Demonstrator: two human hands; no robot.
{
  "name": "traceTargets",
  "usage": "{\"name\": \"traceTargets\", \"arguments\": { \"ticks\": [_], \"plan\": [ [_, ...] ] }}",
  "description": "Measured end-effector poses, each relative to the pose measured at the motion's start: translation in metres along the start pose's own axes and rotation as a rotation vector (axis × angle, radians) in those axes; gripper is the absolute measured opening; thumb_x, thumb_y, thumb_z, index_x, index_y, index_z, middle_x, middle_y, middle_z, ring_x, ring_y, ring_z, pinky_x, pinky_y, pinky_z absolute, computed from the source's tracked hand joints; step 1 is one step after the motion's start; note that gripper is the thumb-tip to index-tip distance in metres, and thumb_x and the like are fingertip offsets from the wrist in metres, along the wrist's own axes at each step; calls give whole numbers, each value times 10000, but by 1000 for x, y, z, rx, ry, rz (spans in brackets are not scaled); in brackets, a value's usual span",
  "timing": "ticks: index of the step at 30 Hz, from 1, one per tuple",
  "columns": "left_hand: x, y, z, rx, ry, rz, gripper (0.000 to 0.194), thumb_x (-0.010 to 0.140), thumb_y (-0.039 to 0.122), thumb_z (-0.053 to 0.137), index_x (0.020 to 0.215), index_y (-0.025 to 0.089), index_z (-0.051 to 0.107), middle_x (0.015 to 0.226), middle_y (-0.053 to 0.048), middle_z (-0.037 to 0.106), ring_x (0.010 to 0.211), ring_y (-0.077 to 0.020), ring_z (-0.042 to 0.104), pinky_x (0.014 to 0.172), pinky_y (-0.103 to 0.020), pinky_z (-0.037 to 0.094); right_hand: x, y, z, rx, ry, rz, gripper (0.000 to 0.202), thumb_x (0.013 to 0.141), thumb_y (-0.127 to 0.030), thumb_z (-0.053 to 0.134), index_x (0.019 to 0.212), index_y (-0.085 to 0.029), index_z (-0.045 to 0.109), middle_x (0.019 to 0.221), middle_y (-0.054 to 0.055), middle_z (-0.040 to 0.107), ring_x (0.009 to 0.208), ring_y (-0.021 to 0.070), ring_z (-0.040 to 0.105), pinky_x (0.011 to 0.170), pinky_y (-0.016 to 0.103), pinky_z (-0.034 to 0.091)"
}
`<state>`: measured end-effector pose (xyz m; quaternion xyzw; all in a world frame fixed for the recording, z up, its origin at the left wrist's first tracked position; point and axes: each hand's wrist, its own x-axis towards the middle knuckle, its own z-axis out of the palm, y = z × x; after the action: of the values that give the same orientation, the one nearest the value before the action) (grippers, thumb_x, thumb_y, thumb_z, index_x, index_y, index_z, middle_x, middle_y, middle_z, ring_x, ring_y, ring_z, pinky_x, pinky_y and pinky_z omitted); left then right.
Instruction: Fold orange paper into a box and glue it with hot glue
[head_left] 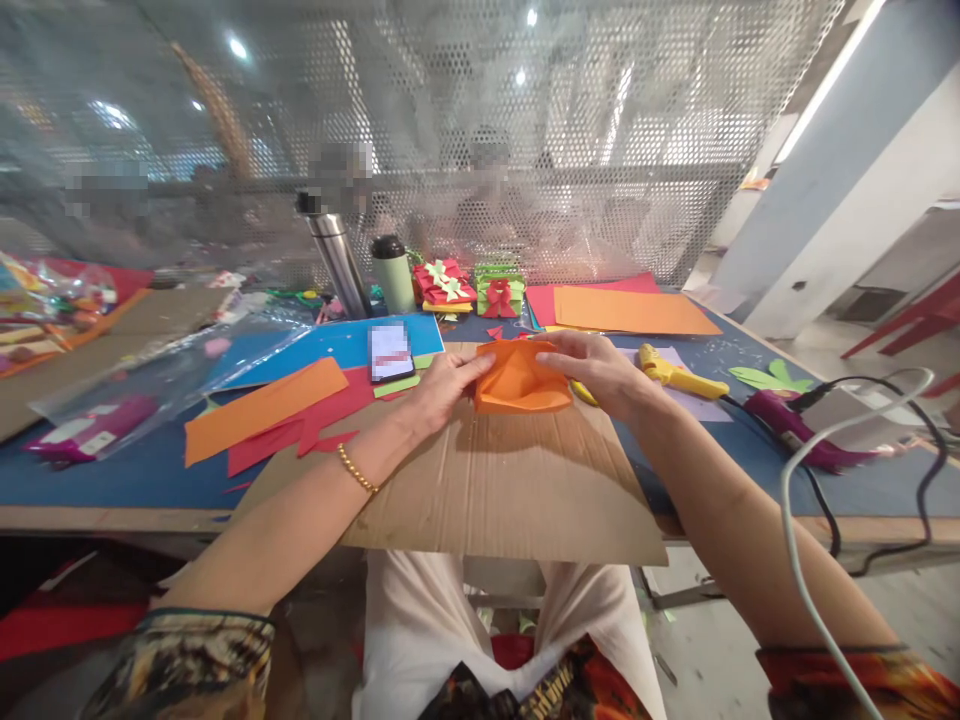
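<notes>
Between my two hands an orange folded paper pouch (pixel 523 385) is held up over a sheet of brown cardboard (pixel 487 490), its mouth spread toward me. My left hand (pixel 450 385) pinches its left edge, thumb on the paper. At the upper right edge, my right hand (pixel 592 370) grips the paper with thumb and fingers. Just right of that hand lies a yellow hot glue gun (pixel 679 375) on a pale sheet. Part of a small yellow object (pixel 583 393) shows beneath the right hand; its kind is hidden.
A phone (pixel 391 352), orange and red paper strips (pixel 266 408) and a blue sheet (pixel 330 345) lie left. Behind stand a steel flask (pixel 337 262), a green tumbler (pixel 393 275) and finished paper pouches (pixel 499 293). Cables and a white power block (pixel 855 415) occupy the right.
</notes>
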<state>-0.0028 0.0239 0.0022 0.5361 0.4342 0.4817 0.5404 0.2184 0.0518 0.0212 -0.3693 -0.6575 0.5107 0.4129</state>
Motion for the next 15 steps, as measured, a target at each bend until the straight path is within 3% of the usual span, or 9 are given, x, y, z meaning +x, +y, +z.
{"name": "traceTargets", "arguments": {
  "ticks": [5,8,11,15],
  "plan": [
    [1,-2,-1,72,-12,-22,305,734,438,834,782,146,761,692,-46,704,679,-148,633,633,-266,447,0,2,8,40,9,35,312,610,-322,834,861,-182,712,830,53,757,731,176,698,654,307,556],
    [0,-1,-1,74,-31,-26,289,733,404,815,843,142,761,712,-32,691,640,-125,591,598,-254,402,-1,0,10,33,17,57,263,572,-301,815,780,-190,697,733,23,727,635,149,653,566,266,504],
    [-1,1,0,68,-49,-24,290,725,372,791,897,141,754,721,-16,670,611,-109,549,579,-248,364,-3,-3,12,-6,9,52,247,564,-294,792,770,-198,695,700,13,715,613,147,638,530,248,479],
    [-2,3,1,100,-47,-37,207,736,335,749,788,138,713,649,-1,607,559,-96,487,551,-252,324,-5,-5,12,-69,9,33,242,579,-297,769,786,-194,695,708,14,710,625,150,641,523,241,472]
  ]
}}
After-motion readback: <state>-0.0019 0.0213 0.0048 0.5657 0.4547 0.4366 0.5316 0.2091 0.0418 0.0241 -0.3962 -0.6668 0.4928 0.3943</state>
